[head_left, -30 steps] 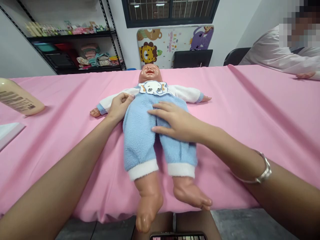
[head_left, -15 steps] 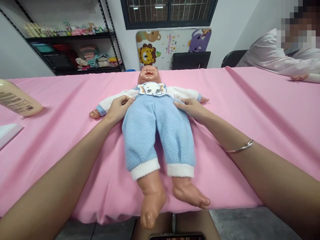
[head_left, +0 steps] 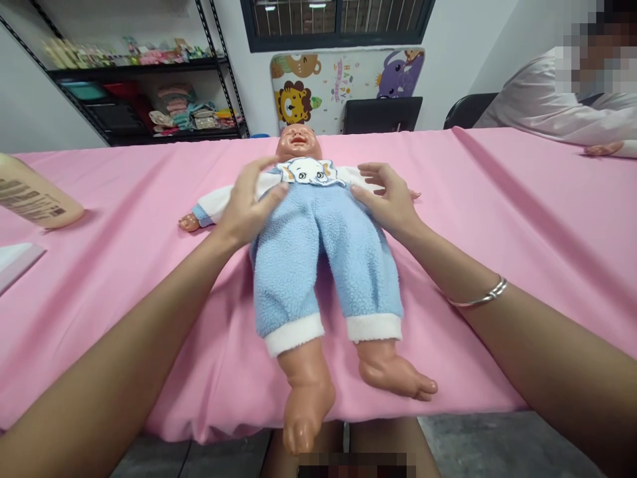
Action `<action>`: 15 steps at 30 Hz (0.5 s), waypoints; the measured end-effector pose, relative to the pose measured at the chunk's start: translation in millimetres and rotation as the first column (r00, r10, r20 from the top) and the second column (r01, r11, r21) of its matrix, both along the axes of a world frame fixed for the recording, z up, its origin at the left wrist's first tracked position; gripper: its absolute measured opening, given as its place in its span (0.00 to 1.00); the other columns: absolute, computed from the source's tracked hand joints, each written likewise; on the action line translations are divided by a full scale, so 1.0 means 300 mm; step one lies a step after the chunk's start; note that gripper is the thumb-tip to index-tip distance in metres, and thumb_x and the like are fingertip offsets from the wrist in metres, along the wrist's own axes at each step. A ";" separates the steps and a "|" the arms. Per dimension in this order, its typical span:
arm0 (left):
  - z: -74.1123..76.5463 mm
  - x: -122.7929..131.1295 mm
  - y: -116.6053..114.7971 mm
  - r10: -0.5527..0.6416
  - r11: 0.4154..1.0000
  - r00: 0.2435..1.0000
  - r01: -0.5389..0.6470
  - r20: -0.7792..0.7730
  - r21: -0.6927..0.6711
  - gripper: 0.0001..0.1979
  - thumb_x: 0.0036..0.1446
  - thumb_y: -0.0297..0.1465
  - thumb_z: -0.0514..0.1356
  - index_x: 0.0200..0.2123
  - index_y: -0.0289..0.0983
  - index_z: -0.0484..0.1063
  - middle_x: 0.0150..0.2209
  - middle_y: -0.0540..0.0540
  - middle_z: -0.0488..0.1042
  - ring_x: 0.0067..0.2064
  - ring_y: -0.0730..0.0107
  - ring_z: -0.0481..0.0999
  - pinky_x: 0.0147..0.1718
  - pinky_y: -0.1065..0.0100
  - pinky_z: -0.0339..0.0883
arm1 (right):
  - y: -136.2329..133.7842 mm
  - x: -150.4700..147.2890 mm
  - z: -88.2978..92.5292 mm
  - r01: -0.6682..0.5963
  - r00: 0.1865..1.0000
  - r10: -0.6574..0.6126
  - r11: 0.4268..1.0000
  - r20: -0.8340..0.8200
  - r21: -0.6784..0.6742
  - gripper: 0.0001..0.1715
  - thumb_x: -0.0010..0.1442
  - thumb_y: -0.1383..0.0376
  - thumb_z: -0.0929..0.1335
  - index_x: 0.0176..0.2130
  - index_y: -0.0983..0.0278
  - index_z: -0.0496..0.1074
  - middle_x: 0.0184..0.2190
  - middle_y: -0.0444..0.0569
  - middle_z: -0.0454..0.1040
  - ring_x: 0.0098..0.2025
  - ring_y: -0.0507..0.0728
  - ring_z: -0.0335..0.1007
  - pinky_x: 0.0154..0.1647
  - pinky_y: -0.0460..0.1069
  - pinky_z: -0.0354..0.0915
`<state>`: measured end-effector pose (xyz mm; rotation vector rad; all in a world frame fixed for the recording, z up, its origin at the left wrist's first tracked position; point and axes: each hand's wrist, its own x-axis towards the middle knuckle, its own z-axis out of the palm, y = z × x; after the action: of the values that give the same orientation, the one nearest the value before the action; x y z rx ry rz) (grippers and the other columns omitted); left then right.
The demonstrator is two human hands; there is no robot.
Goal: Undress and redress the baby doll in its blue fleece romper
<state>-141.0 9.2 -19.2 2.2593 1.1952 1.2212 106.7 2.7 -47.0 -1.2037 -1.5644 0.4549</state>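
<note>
The blue-fleece-suited plastic baby doll lies lengthwise, head away; the left hand and right hand, both spread, flank its chest equally.

A smooth pink cloth covers the whole table. At the far left edge a beige plastic bottle with dark print lies on its side, and just nearer a flat white object juts in from the left. Beyond the table, a black metal shelving rack at far left holds folded cloths and small colourful packages. A play mat printed with cartoon animals leans on the far wall below a dark-framed window. A black chair back stands behind the table. At far right a person in a white sleeve leans on the cloth.
</note>
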 end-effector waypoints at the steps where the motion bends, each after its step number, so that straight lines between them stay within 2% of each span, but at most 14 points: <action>1: 0.006 0.016 -0.018 -0.104 0.994 0.990 0.101 -0.100 -0.033 0.20 0.60 0.44 0.57 0.50 0.40 0.69 0.60 0.42 0.63 0.64 0.53 0.59 0.63 0.53 0.52 | -0.015 -0.012 0.016 -0.077 0.996 0.077 0.997 0.041 0.005 0.26 0.57 0.53 0.69 0.52 0.62 0.67 0.55 0.53 0.66 0.58 0.62 0.62 0.57 0.57 0.61; 3: 0.010 0.044 -0.048 -0.241 0.970 0.930 0.223 -0.279 -0.094 0.23 0.58 0.47 0.57 0.51 0.40 0.70 0.63 0.43 0.60 0.67 0.48 0.52 0.66 0.48 0.43 | -0.044 -0.036 0.037 -0.262 0.949 0.260 0.965 0.177 -0.011 0.35 0.57 0.46 0.68 0.57 0.61 0.66 0.60 0.54 0.62 0.63 0.65 0.56 0.64 0.60 0.54; 5: 0.011 0.060 -0.068 -0.260 0.966 0.889 0.241 -0.377 -0.097 0.26 0.57 0.47 0.58 0.54 0.40 0.69 0.64 0.43 0.59 0.68 0.46 0.50 0.67 0.45 0.39 | -0.066 -0.056 0.043 -0.395 0.857 0.388 0.917 0.339 -0.052 0.45 0.52 0.40 0.69 0.60 0.61 0.64 0.63 0.54 0.58 0.67 0.68 0.48 0.69 0.63 0.46; 7: 0.010 0.065 -0.074 -0.256 0.966 0.876 0.247 -0.408 -0.075 0.27 0.57 0.47 0.57 0.56 0.39 0.68 0.64 0.42 0.60 0.67 0.47 0.52 0.67 0.46 0.41 | -0.077 -0.067 0.040 -0.437 0.788 0.424 0.896 0.446 -0.081 0.52 0.48 0.37 0.70 0.62 0.61 0.62 0.66 0.55 0.54 0.69 0.69 0.42 0.70 0.65 0.40; 10: -0.001 0.049 -0.050 -0.259 0.963 0.886 0.265 -0.385 -0.039 0.27 0.60 0.47 0.53 0.56 0.39 0.68 0.62 0.43 0.64 0.65 0.52 0.57 0.66 0.51 0.46 | -0.071 -0.064 0.034 -0.428 0.776 0.419 0.899 0.472 -0.093 0.53 0.50 0.34 0.67 0.64 0.60 0.60 0.67 0.53 0.52 0.70 0.68 0.42 0.70 0.65 0.40; 12: -0.021 0.018 -0.011 -0.193 0.979 0.920 0.204 -0.341 -0.005 0.28 0.62 0.48 0.48 0.59 0.38 0.65 0.62 0.43 0.63 0.65 0.55 0.58 0.66 0.54 0.48 | -0.054 -0.049 0.026 -0.408 0.799 0.410 0.907 0.441 -0.104 0.50 0.54 0.34 0.63 0.64 0.60 0.60 0.67 0.52 0.52 0.70 0.66 0.43 0.70 0.64 0.42; 15: -0.058 -0.071 0.066 0.046 0.999 0.935 -0.044 -0.352 0.015 0.32 0.64 0.50 0.43 0.62 0.36 0.59 0.64 0.40 0.59 0.65 0.55 0.57 0.65 0.53 0.49 | -0.010 0.002 -0.001 -0.319 0.849 0.343 0.939 0.403 -0.128 0.44 0.62 0.37 0.56 0.64 0.61 0.59 0.66 0.52 0.55 0.68 0.66 0.48 0.69 0.63 0.47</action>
<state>-162.2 29.0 -36.7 2.5436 1.3710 0.8536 107.2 -0.4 -47.4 -1.1230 -2.1662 0.4844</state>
